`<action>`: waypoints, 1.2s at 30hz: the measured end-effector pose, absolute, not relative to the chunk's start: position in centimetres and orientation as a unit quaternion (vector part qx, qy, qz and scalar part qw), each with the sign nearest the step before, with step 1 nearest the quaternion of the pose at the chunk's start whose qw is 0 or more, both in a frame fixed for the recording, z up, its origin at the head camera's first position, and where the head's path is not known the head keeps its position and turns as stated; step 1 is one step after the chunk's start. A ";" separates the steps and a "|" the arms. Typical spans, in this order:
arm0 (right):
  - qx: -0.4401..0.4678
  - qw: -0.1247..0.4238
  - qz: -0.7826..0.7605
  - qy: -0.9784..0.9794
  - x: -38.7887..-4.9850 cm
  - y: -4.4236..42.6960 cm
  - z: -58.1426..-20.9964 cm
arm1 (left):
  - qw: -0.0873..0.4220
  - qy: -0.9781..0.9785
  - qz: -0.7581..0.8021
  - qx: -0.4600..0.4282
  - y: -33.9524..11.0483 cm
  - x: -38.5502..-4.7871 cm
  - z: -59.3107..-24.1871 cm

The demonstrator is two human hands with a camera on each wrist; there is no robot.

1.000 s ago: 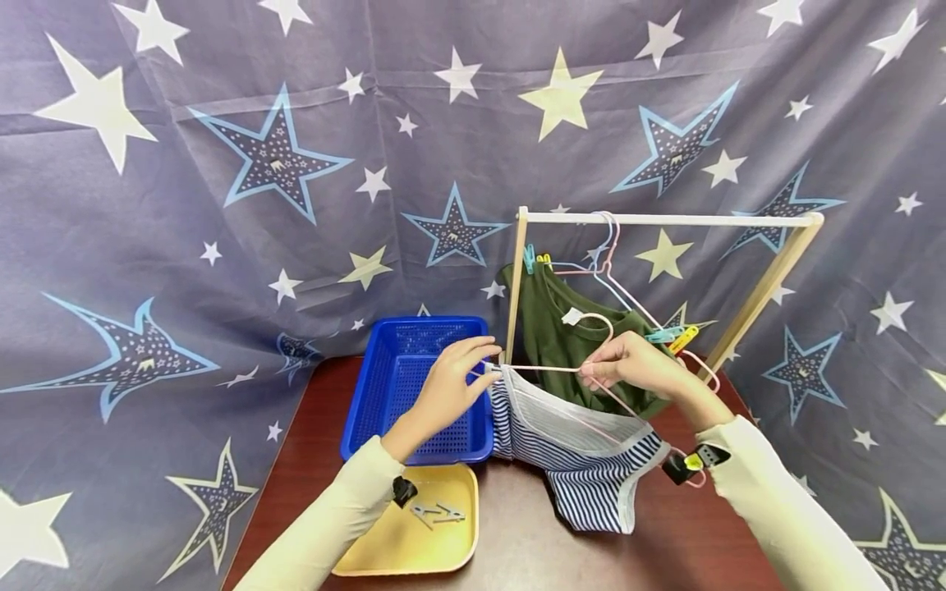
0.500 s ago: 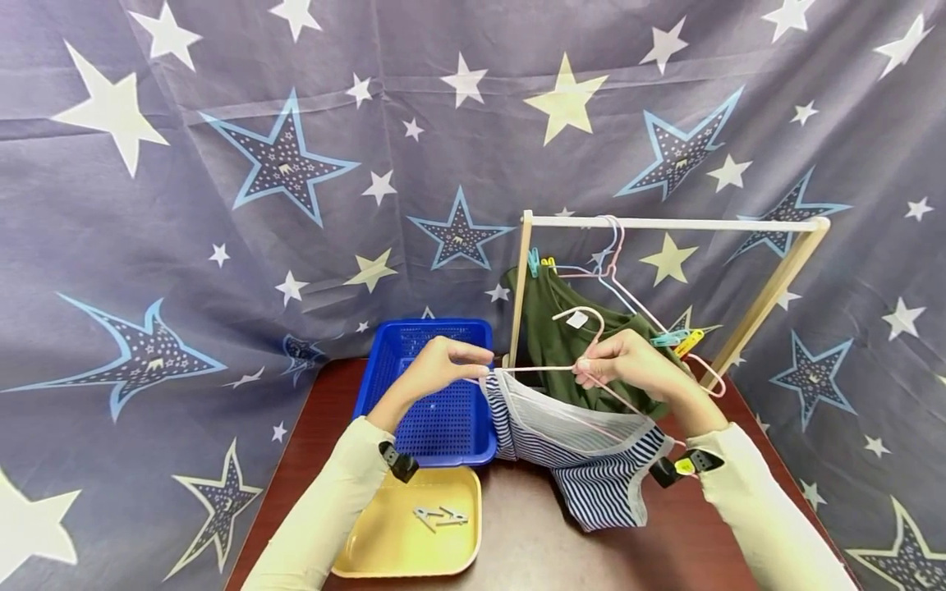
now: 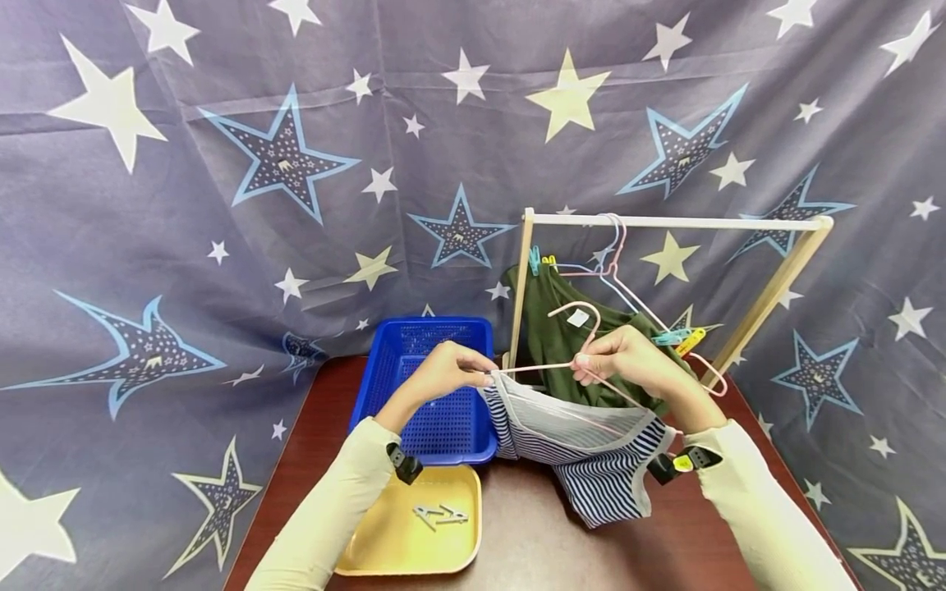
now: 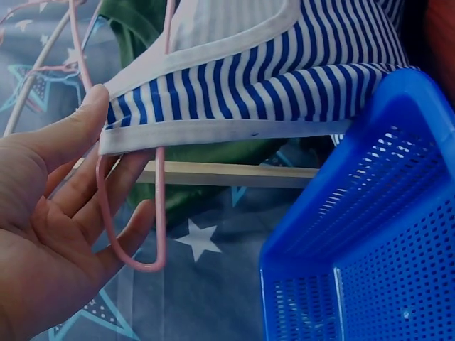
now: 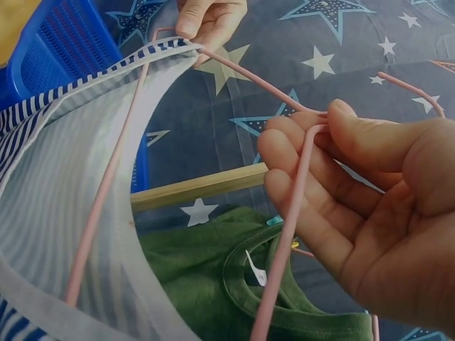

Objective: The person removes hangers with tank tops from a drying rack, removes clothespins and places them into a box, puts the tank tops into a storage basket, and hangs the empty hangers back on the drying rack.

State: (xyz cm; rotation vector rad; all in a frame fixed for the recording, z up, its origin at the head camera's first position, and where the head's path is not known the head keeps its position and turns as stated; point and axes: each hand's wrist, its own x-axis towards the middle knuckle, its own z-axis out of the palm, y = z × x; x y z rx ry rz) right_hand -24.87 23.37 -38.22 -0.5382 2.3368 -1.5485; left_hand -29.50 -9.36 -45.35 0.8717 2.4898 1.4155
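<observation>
A navy-and-white striped sleeveless top (image 3: 602, 488) with pale trim hangs tilted from a pink clothes hanger (image 3: 535, 368). My left hand (image 3: 443, 376) pinches the top's strap edge between thumb and fingers at the hanger's left end. In the left wrist view, the hanger's looped end (image 4: 161, 213) pokes out below that strap, in front of the fingers. My right hand (image 3: 628, 361) pinches the hanger at its neck, just under the hook (image 3: 584, 308), which carries a small white tag. The hanger's right arm runs down inside the top.
Behind the hands, a green shirt (image 3: 569, 336) hangs on hangers with clothespins (image 3: 691, 338) from a white-barred wooden rack (image 3: 680, 222). A blue basket (image 3: 369, 386) stands left, with a yellow tray (image 3: 414, 558) in front holding grey clothespins (image 3: 441, 515). Starry cloth backs the table.
My left hand's spread fingers have closed onto the strap at the hanger's end. The hook has tipped slightly left while my right hand keeps its pinch on the hanger.
</observation>
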 end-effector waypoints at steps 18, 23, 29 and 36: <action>-0.181 0.130 -0.586 0.779 -24.4 24.1 -36.2 | -0.001 0.824 0.485 0.291 -9.1 -28.3 -42.6; -0.178 0.125 -0.589 0.779 -24.4 24.3 -35.4 | -0.012 0.821 0.493 0.287 -9.0 -27.9 -41.2; -0.171 0.145 -0.578 0.785 -24.9 24.3 -36.2 | -0.013 0.827 0.485 0.283 -9.1 -28.4 -41.8; -0.170 0.157 -0.542 0.808 -24.9 24.1 -37.2 | -0.022 0.834 0.473 0.283 -9.3 -28.7 -43.2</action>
